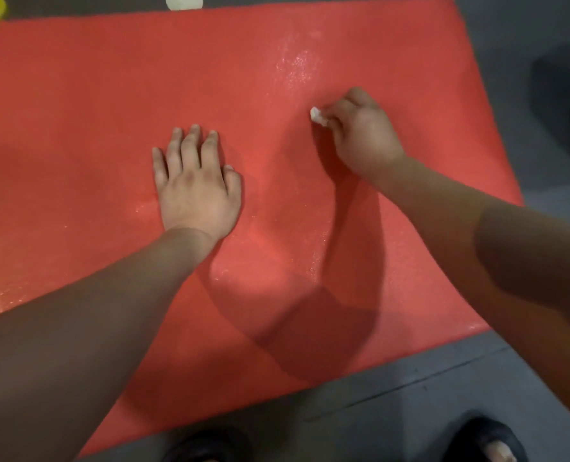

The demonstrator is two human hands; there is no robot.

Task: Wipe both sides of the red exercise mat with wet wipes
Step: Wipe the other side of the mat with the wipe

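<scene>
Our right hand (360,135), right of centre, pinches a balled white wet wipe (317,115) against the red exercise mat (77,95), whose long axis runs off the frame's left edge. Our left hand (195,185) presses flat, fingers straight, left of the wipe.

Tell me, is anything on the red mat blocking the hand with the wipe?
Nothing visible. The right hand pinches the wet wipe on the red mat. The left hand rests flat on the mat, apart from the wipe.
</scene>
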